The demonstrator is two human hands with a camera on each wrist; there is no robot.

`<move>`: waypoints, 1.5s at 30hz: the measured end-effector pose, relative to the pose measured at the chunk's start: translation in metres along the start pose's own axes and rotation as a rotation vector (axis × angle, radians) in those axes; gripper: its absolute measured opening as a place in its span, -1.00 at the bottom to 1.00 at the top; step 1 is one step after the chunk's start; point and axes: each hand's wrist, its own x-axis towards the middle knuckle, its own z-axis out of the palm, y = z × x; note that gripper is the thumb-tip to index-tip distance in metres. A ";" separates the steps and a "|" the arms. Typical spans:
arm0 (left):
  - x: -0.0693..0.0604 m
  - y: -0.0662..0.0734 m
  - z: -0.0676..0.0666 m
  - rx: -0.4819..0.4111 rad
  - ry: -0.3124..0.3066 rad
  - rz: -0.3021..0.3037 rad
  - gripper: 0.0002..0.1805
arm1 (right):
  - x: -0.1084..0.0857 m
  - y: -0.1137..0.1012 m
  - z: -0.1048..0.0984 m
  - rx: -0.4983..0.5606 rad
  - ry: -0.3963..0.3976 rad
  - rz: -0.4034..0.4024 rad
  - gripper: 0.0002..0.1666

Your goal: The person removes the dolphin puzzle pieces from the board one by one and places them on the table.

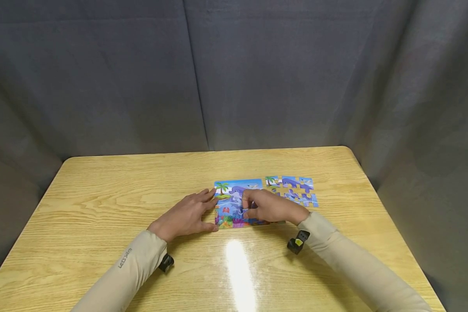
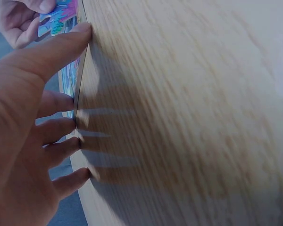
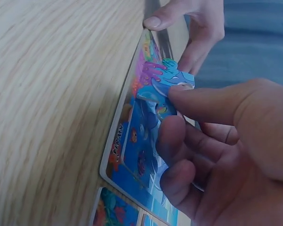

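A puzzle board (image 1: pixel 225 211) printed with a dolphin, a palm tree and a coral seabed lies flat on the table. My left hand (image 1: pixel 189 214) is spread at its left side, with the fingertips and thumb touching the board's edge. Over the board's right half, my right hand (image 1: pixel 272 205) pinches a puzzle piece (image 3: pixel 166 77) between thumb and fingers. Purple and teal coral and part of a blue dolphin show on this piece, which is tilted up off the board. In the head view the right hand mostly hides it.
Several loose puzzle pieces (image 1: pixel 307 187) lie in rows just right of the board, some partly behind the right hand. The wooden table (image 1: pixel 113 195) has grey curtains (image 1: pixel 140 86) behind it and at both sides.
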 end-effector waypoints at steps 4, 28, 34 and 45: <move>0.001 0.001 -0.001 0.007 0.004 0.006 -0.07 | -0.002 0.001 -0.003 0.004 0.017 -0.016 -0.93; 0.001 0.002 -0.002 0.003 -0.004 -0.005 -0.08 | -0.072 0.047 -0.036 -0.039 0.245 0.042 -0.80; 0.000 0.001 -0.001 0.009 0.000 -0.002 -0.08 | -0.091 0.059 -0.037 0.038 0.240 0.071 -0.81; 0.000 0.002 0.000 -0.001 -0.003 -0.011 -0.07 | -0.109 0.081 -0.039 0.042 0.266 0.104 -0.87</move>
